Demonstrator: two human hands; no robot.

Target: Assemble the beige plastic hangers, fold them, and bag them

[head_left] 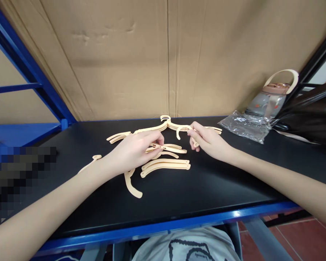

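Several cream plastic hanger parts lie on a black tabletop (220, 181). My left hand (134, 150) is closed in a pinch on a flat curved hanger arm (170, 148), held just above the table. My right hand (206, 139) is closed on a hook piece (182, 129), its curved end pointing left. Behind both hands lies an assembled hanger (157, 127) with its hook up. Loose arm pieces (165, 165) lie stacked in front of my left hand. A curved piece (132, 186) lies nearer to me, and another piece (91, 163) pokes out left of my forearm.
A crumpled clear plastic bag (244, 125) lies at the back right, beside a water bottle with a cream handle (271, 98) and a black bag (309, 112). Cardboard sheets stand behind the table. Blue shelf rails (27, 69) run on the left. The table's blue front edge (179, 224) is near me.
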